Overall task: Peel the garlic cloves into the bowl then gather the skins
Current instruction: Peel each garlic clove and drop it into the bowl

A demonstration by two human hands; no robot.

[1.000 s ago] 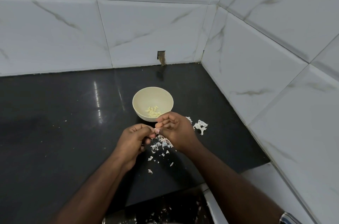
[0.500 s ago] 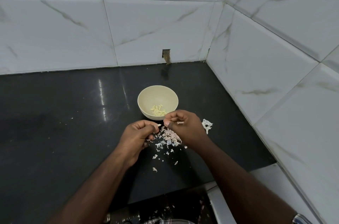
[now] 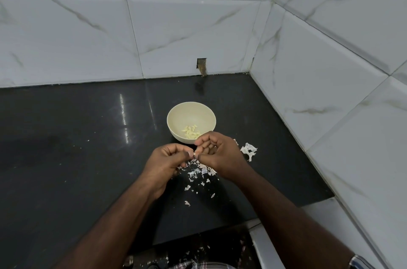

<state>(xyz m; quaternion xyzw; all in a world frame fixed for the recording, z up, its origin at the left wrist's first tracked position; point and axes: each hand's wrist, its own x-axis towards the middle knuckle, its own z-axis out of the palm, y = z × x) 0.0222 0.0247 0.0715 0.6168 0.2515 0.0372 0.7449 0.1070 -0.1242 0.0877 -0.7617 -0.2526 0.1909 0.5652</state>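
**Garlic peeled over a dark counter**

Head view: left hand (image 3: 164,164) and right hand (image 3: 220,154) together pinch a garlic clove (image 3: 195,154) just before the cream bowl (image 3: 176,114) holding peeled cloves (image 3: 191,132); skins (image 3: 199,170) lie scattered beneath.

Both my forearms reach forward, converging at frame centre. Left hand (image 3: 164,161) knuckles up, fingers curled inward, thumb and forefinger pinching small pale clove (image 3: 195,154) at tips. Right hand (image 3: 220,154) just beside it, slightly further forward, fingers bent, fingertips (image 3: 199,155) meeting left's at same clove. Hands touching at pinch point only. I see wrists straight, forearms bare, watch (image 3: 357,263) on right wrist at bottom edge
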